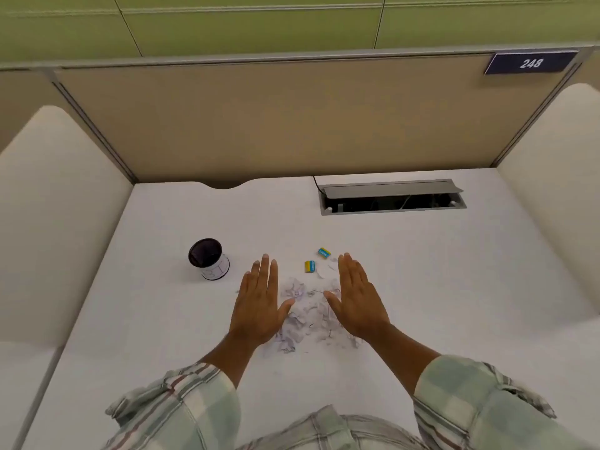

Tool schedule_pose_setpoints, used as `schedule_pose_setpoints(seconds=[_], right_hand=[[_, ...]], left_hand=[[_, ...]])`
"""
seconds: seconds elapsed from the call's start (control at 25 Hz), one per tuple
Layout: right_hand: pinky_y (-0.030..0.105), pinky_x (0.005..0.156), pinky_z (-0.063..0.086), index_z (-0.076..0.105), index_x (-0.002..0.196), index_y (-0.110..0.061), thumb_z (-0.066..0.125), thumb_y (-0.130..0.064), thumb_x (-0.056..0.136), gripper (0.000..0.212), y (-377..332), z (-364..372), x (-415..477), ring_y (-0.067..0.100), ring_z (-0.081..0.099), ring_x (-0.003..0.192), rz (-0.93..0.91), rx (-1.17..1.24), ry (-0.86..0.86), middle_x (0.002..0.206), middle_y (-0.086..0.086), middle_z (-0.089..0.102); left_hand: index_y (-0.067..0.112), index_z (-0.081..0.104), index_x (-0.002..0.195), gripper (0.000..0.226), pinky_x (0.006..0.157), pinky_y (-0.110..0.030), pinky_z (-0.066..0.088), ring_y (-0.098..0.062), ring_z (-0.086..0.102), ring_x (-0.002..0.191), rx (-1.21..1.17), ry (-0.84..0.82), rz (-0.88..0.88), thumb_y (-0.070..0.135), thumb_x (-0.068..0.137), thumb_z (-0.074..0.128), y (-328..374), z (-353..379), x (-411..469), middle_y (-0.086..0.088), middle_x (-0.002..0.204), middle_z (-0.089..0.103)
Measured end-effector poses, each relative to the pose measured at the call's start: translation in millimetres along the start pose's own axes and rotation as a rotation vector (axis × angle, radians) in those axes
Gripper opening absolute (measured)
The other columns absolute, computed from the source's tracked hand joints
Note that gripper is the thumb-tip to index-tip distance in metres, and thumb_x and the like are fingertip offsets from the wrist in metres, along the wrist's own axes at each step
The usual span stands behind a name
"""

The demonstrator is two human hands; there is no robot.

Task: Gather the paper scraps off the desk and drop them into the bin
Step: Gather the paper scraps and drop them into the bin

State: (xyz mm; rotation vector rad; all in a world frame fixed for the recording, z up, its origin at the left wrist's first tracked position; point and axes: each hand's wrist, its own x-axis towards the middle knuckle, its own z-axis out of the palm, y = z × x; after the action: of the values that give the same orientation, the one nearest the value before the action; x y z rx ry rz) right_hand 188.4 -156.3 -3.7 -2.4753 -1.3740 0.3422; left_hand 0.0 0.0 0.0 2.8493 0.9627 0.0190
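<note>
A loose heap of small white paper scraps [308,315] lies on the white desk [422,287], between my two hands. My left hand [259,303] lies flat, palm down, on the left side of the heap, fingers straight and together. On the right side my right hand [358,302] is flat the same way. Neither hand holds anything. A few stray scraps [324,272] lie just beyond the heap. The bin [208,258], a small black mesh cup with a white band, stands upright to the left of my left hand.
Two small blue-and-yellow erasers [310,266] [324,253] lie just past the scraps. An open cable tray [393,197] is sunk into the desk at the back right. Beige partition walls close the desk at the back and sides.
</note>
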Motion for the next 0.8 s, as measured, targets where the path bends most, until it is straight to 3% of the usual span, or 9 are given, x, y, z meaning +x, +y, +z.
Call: schedule_pose_setpoints(seconds=[0.16, 0.24, 0.32, 0.56, 0.8], right_hand=[[0.046, 0.098, 0.050, 0.012, 0.155, -0.023, 0.036, -0.063, 0.095, 0.076, 11.0, 10.9, 0.7, 0.032, 0.034, 0.142, 0.177, -0.163, -0.132, 0.163, 0.009, 0.021], [0.045, 0.086, 0.051, 0.021, 0.150, -0.026, 0.042, -0.068, 0.091, 0.076, 12.9, 17.7, -1.1, 0.033, 0.044, 0.128, 0.286, -0.206, -0.236, 0.150, 0.010, 0.034], [0.045, 0.082, 0.051, 0.022, 0.148, -0.029, 0.048, -0.072, 0.086, 0.079, 12.0, 23.0, -2.6, 0.033, 0.044, 0.124, 0.312, -0.198, -0.335, 0.144, 0.009, 0.036], [0.044, 0.087, 0.053, 0.022, 0.148, -0.032, 0.066, -0.047, 0.087, 0.077, -6.7, 43.4, 2.3, 0.034, 0.041, 0.127, 0.181, -0.188, -0.468, 0.147, 0.012, 0.030], [0.039, 0.078, 0.055, 0.051, 0.130, -0.014, 0.068, 0.001, 0.084, 0.052, -23.6, 51.2, 12.6, 0.032, 0.050, 0.112, -0.002, -0.286, -0.456, 0.129, 0.016, 0.047]], left_hand=[[0.021, 0.013, 0.160, 0.088, 0.111, -0.047, 0.044, -0.032, 0.035, 0.148, -0.034, -0.209, -0.121, 0.071, 0.092, 0.037, -2.0, 16.7, -2.9, -0.011, 0.168, 0.022], [0.027, 0.014, 0.159, 0.090, 0.104, -0.047, 0.048, -0.031, 0.039, 0.144, -0.067, -0.364, -0.154, 0.068, 0.089, 0.051, -1.0, 26.2, -4.6, -0.008, 0.164, 0.026], [0.031, 0.014, 0.159, 0.094, 0.100, -0.049, 0.050, -0.032, 0.042, 0.140, -0.098, -0.471, -0.175, 0.063, 0.085, 0.062, 2.5, 29.8, -5.4, -0.007, 0.161, 0.026], [0.036, 0.029, 0.154, 0.082, 0.091, -0.043, 0.054, -0.030, 0.050, 0.129, -0.192, -0.460, -0.239, 0.036, 0.085, 0.075, 22.8, 46.0, 0.6, -0.008, 0.151, 0.033], [0.024, 0.064, 0.134, 0.041, 0.095, -0.042, 0.057, -0.028, 0.056, 0.122, -0.336, -0.395, -0.249, 0.012, 0.095, 0.062, 28.3, 60.5, 3.8, -0.007, 0.133, 0.053]])
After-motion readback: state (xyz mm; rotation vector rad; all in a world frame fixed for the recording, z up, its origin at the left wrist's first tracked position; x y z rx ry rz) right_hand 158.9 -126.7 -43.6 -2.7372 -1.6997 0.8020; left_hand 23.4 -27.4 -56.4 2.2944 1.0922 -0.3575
